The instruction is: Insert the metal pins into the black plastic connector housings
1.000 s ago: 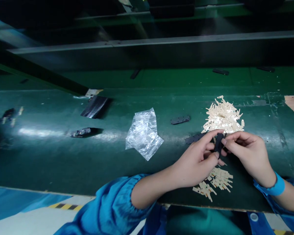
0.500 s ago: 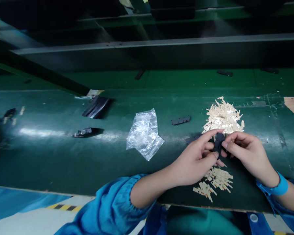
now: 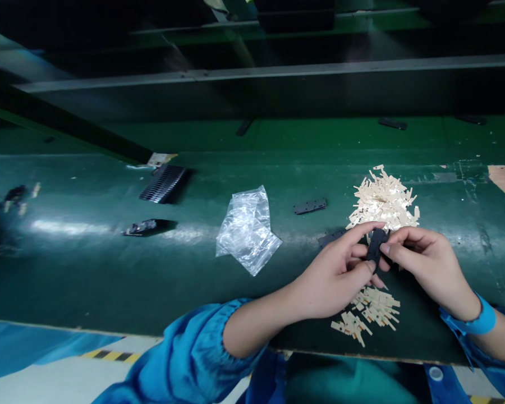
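My left hand (image 3: 334, 278) and my right hand (image 3: 429, 264) meet over the green bench, both pinching a small black plastic part (image 3: 376, 246) between thumb and fingers. Just behind the hands lies a heap of small cream-coloured metal pieces (image 3: 382, 199). A smaller scatter of the same cream pieces (image 3: 370, 314) lies under the hands near the bench's front edge. Another black part (image 3: 330, 238) lies flat just left of my left hand's fingers.
A crumpled clear plastic bag (image 3: 247, 230) lies mid-bench. A flat black strip (image 3: 310, 206) sits behind it to the right. Further left are a stack of black parts (image 3: 164, 183) and one dark part (image 3: 145, 227). A metal rail (image 3: 252, 72) runs across the back.
Almost nothing has moved; both hands keep the black part pinched, with only small shifts of the fingers.
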Action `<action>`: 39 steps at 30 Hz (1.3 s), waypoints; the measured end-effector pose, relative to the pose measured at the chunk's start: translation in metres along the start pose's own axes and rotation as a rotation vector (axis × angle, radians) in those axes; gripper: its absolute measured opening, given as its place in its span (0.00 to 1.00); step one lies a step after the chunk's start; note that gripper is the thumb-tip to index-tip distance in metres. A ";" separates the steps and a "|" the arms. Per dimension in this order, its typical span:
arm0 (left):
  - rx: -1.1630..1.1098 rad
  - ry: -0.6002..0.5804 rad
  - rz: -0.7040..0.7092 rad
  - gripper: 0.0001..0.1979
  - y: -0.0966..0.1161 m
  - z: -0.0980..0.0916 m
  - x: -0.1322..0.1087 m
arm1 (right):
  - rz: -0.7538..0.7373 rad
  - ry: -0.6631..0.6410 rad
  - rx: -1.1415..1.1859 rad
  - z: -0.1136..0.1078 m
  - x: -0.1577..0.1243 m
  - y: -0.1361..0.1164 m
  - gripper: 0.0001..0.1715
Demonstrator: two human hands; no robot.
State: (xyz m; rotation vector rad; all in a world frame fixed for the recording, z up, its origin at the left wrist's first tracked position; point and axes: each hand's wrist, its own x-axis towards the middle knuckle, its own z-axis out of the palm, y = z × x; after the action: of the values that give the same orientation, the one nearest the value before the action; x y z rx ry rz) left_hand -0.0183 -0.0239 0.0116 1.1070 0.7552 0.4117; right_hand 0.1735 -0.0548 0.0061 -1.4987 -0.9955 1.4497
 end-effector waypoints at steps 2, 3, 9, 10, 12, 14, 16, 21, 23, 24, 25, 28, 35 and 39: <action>0.013 0.003 0.011 0.30 0.000 0.000 0.000 | 0.002 0.007 0.000 0.000 0.000 -0.001 0.11; 0.018 0.004 0.015 0.30 0.000 0.000 0.000 | 0.000 0.009 -0.001 0.000 0.000 -0.001 0.11; 0.010 -0.002 0.009 0.31 -0.001 -0.001 0.000 | -0.009 0.021 0.005 0.001 0.000 0.000 0.11; 0.008 -0.001 0.009 0.31 -0.001 0.000 0.000 | -0.006 0.023 0.006 0.001 0.000 0.000 0.11; 0.003 0.003 0.009 0.31 0.000 0.000 -0.001 | 0.001 0.023 0.005 0.002 0.000 -0.001 0.11; -0.007 0.007 0.008 0.31 0.000 0.000 -0.001 | 0.003 0.022 0.001 0.002 -0.001 -0.001 0.12; -0.012 0.012 0.008 0.31 0.001 0.001 -0.001 | -0.003 0.019 -0.007 0.002 -0.001 -0.001 0.12; -0.041 0.015 0.002 0.31 0.001 0.001 0.000 | -0.043 0.046 -0.059 0.005 -0.002 0.003 0.10; -0.066 0.008 0.003 0.30 0.001 0.001 0.000 | -0.064 0.070 -0.092 0.005 -0.002 0.006 0.10; -0.075 0.003 0.007 0.30 0.001 0.001 0.000 | -0.070 0.074 -0.101 0.004 -0.002 0.006 0.11; -0.080 -0.002 0.010 0.30 0.001 0.000 0.000 | -0.071 0.064 -0.104 0.003 -0.002 0.007 0.11; -0.078 -0.027 0.024 0.30 0.000 -0.001 0.000 | -0.057 -0.022 -0.081 -0.001 -0.002 0.004 0.11; -0.033 -0.084 0.048 0.29 -0.003 -0.003 -0.002 | -0.008 -0.111 -0.008 -0.004 -0.003 -0.006 0.16; 0.013 -0.095 0.046 0.29 -0.003 -0.003 -0.003 | -0.029 -0.098 -0.022 -0.004 -0.003 -0.005 0.17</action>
State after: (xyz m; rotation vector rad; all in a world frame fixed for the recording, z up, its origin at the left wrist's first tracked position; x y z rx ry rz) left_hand -0.0229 -0.0246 0.0094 1.1498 0.6508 0.3906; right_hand 0.1776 -0.0561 0.0115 -1.4350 -1.0908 1.5083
